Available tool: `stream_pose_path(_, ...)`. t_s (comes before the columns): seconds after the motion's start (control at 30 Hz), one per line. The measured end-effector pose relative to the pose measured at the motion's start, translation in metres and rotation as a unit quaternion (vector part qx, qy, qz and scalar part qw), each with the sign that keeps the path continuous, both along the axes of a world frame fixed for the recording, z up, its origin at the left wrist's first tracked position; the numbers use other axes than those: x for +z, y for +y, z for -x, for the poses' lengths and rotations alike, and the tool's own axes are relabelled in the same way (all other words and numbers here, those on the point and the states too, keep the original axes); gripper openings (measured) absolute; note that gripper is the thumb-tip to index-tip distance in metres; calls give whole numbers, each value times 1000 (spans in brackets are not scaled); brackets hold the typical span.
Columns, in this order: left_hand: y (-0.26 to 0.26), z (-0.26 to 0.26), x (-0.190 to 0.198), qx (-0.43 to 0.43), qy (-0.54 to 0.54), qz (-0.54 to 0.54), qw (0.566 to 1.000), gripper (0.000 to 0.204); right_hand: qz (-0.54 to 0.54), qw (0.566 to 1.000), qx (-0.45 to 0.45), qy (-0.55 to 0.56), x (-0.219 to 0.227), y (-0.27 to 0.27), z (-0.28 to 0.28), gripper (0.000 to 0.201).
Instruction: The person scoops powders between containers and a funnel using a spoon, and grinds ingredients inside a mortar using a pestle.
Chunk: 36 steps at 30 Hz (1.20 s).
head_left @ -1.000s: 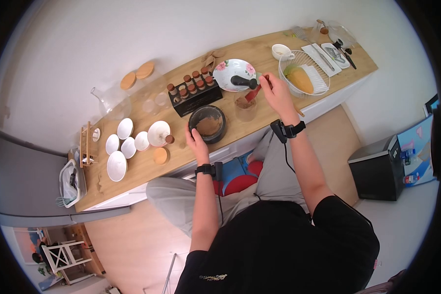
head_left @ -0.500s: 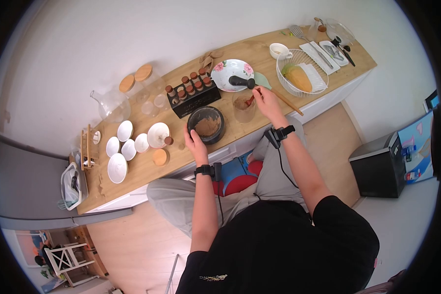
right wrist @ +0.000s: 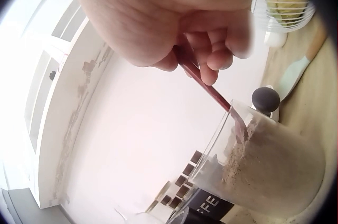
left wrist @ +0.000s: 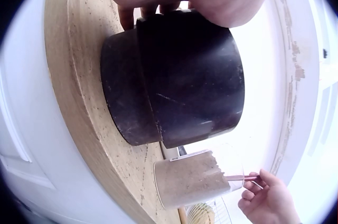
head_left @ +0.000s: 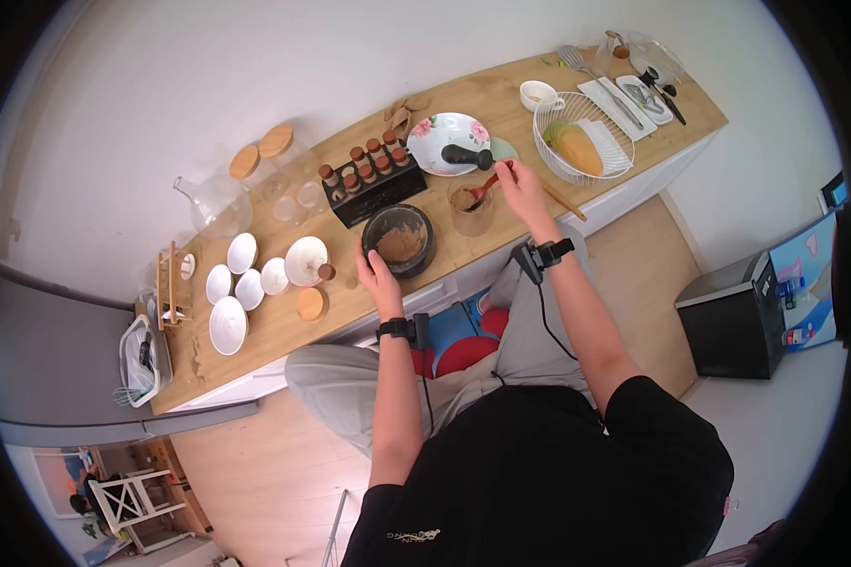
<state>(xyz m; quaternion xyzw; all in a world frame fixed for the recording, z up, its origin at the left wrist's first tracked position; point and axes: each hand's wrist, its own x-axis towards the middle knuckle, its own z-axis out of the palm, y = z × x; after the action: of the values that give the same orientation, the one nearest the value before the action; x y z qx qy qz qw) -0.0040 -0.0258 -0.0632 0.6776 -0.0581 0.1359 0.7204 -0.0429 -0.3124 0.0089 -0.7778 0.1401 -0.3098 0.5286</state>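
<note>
My left hand [head_left: 381, 283] grips the side of a black stone mortar [head_left: 429, 248], its thumb at the rim. Brown powder [head_left: 403, 244] lies inside the mortar. In the left wrist view the fingers wrap past the mortar's far edge. To its right stands a clear glass jar [head_left: 471, 225] holding more brown powder [right wrist: 274, 176]. My right hand [head_left: 525, 194] pinches the handle of a dark red spoon [right wrist: 208, 89] above the jar. The spoon slants down through the jar's mouth, its tip in the powder. A black pestle [head_left: 467, 158] rests across a floral bowl [head_left: 435, 142] behind the jar.
Behind the mortar is a black rack [head_left: 378, 203] of cork-topped spice bottles. Several white bowls [head_left: 228, 326] and a glass carafe [head_left: 219, 208] stand left. A spatula's wooden handle [head_left: 565, 202] and a wire basket [head_left: 624, 161] with a yellow-green fruit [head_left: 578, 149] are right.
My right hand lowered the red spoon from over the jar's mouth into the powder, then shifted slightly up and right. My left hand stays on the mortar.
</note>
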Motion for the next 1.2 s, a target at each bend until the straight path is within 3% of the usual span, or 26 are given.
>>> stream_pose_path(0.1, 0, 1, 3, 2, 2, -8, 1000, 44, -6, 1000, 6, 0, -1, -7, 3, 28)
stream_pose_path(0.37, -1, 0, 1, -14, 0, 20, 1000, 42, -159, 987, 13, 34, 4, -22, 16, 27)
stream_pose_path(0.5, -2, 1, 1, -3, 0, 18, 1000, 42, -154, 987, 13, 41, -3, -20, 13, 27)
stream_pose_path(0.6, -1, 1, 2, -8, 1, 22, 1000, 41, -83, 996, 27, 24, -1, -5, 13, 27)
stream_pose_path(0.9, -1, 0, 3, -7, 3, 8, 1000, 41, -179, 983, 32, 10, -10, -10, 9, 26)
stream_pose_path(1.2, -1, 0, 1, -9, 3, 16, 1000, 42, -251, 968, 20, -2, 12, -20, 23, 27)
